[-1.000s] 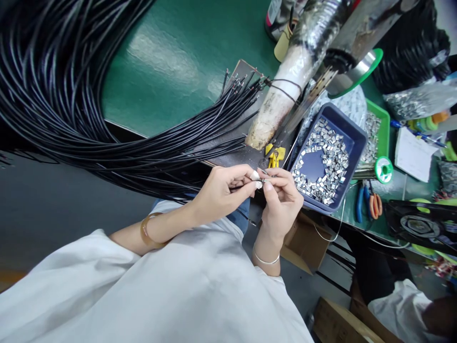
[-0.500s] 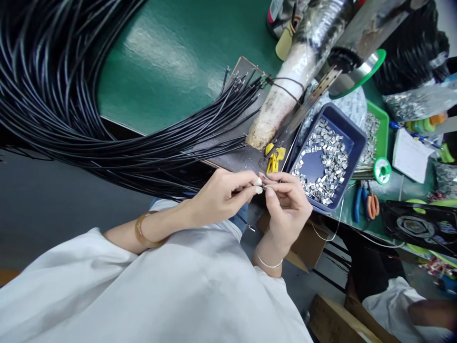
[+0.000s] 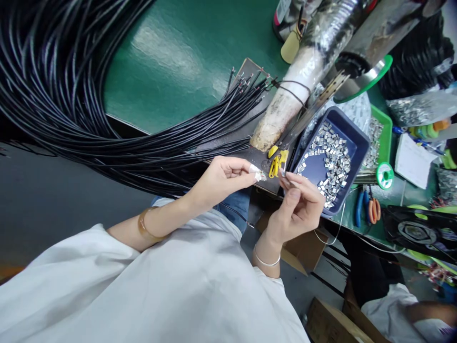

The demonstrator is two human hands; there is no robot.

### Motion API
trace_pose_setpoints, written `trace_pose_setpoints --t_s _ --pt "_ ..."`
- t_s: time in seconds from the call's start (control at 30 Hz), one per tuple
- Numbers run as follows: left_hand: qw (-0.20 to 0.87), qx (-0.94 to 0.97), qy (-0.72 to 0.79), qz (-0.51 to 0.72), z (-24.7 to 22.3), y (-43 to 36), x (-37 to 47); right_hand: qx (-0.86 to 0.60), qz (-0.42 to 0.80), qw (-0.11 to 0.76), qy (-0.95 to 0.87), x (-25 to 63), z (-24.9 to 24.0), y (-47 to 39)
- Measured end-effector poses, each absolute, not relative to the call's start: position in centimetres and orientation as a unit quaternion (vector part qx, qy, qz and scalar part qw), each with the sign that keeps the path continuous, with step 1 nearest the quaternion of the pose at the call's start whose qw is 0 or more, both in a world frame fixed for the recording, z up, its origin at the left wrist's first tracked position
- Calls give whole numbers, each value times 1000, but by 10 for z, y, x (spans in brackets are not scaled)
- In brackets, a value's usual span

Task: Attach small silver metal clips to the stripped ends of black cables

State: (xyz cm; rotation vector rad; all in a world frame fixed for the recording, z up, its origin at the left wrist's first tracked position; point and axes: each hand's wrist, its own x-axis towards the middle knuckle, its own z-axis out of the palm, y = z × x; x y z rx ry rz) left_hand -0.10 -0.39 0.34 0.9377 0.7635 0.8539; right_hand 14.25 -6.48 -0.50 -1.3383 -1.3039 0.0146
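My left hand [image 3: 228,181], with white wrapping on its fingertips, is pinched on a cable end [image 3: 262,174] whose bare wires poke out past the fingers. To its right, my right hand [image 3: 299,205] is closed, with a small silvery metal piece [image 3: 283,174] between thumb and fingertips. It looks like the metal connector shells [image 3: 330,143] in the blue tray [image 3: 359,143] beside that hand. A gap separates the two hands. Just beyond them lies a yellow hand tool [image 3: 279,162]. Another cable end [image 3: 250,224] hangs over my lap.
A thick bundle of black cables [image 3: 150,147] crosses from the left onto a dark board [image 3: 246,71] on the green table [image 3: 171,62]. A wrapped tube [image 3: 274,114] leans over the board. Pliers [image 3: 366,207], a solder spool [image 3: 384,175] and a green tray [image 3: 385,128] are at right. A co-worker's sleeve shows lower right.
My hands have come apart. The right moved right and slightly down with the small metal piece; the left keeps the cable end, a little higher. The view has shifted slightly.
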Motion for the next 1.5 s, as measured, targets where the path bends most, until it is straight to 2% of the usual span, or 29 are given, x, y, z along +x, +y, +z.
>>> trace_pose_setpoints --t_s 0.17,0.23,0.37,0.47,0.67,0.87,1.13,1.5 --pt "734 429 357 386 8 -1 3 -530 -91 526 -659 141 -2 -67" --pt "728 436 359 390 10 0 3 -525 -80 522 -667 140 -4 -66" --pt "719 443 363 394 7 1 1 -545 42 584 -600 142 -10 -61" --pt "716 443 360 402 3 1 1 -550 88 588 -587 145 -11 -60" --pt "690 460 388 403 6 3 3 -551 -16 500 -668 151 -9 -57" --pt "677 449 403 422 9 6 9 -546 -76 479 -683 152 -12 -53" --pt "655 453 404 451 11 9 13 -557 -17 506 -658 149 -9 -48" --pt "636 498 415 418 11 9 9 -567 -26 501 -653 146 -2 -47"
